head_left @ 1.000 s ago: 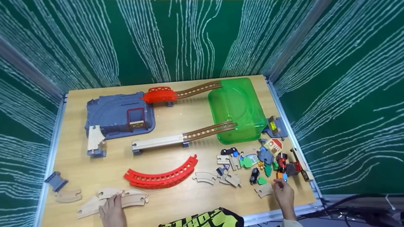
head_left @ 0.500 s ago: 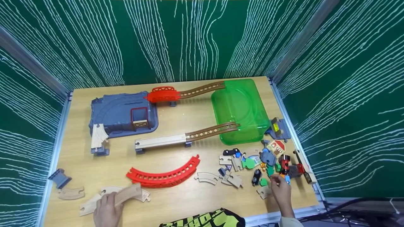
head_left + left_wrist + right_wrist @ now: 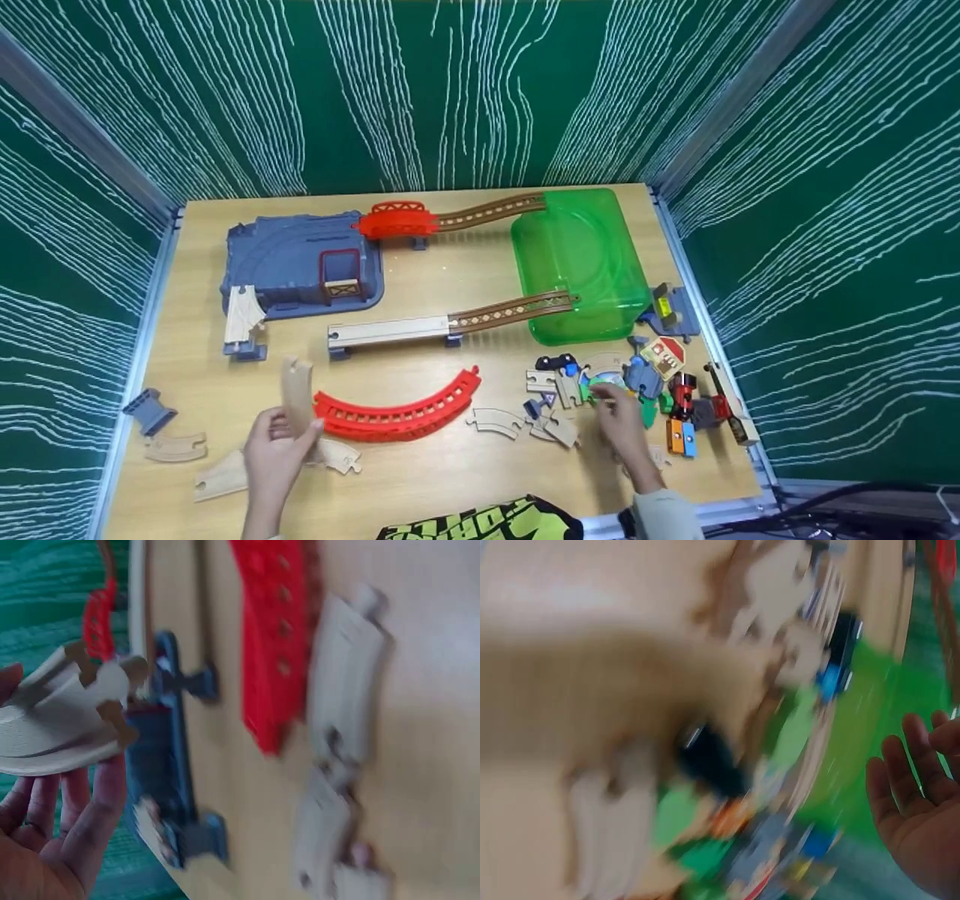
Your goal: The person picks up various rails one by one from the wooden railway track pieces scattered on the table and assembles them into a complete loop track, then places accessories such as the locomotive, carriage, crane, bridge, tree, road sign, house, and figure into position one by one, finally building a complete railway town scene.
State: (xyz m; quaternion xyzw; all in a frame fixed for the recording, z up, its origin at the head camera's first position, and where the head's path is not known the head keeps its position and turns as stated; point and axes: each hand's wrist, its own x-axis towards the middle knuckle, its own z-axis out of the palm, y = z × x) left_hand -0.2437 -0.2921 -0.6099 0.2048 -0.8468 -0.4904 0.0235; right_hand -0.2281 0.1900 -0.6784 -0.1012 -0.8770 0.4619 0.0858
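A curved wooden track piece [image 3: 298, 386] stands raised in my left hand [image 3: 274, 454], gripped between thumb and fingers. In the left wrist view, the notched end of this wooden piece [image 3: 67, 716] points away from the palm. Under that hand lie more wooden track pieces [image 3: 339, 454], partly covered by it, and the red curved track [image 3: 401, 420] is just to its right. My right hand [image 3: 621, 424] hovers over the pile of toy parts, close to a green piece [image 3: 587, 394]. Its fingers [image 3: 900, 772] look loosely bent in the right wrist view, and nothing shows in them.
A grey-blue base [image 3: 292, 262], red bridge [image 3: 399, 223], brown tracks [image 3: 514, 311], pale straight track [image 3: 390, 330] and green bin [image 3: 581, 262] are joined or set close at the back. A grey support [image 3: 150, 411] stands far left. Toy vehicles [image 3: 682, 394] crowd the right edge.
My left hand has lifted the curved wooden track piece off the table and tilted it upright. My right hand has moved left and away from me, from the orange and blue blocks.
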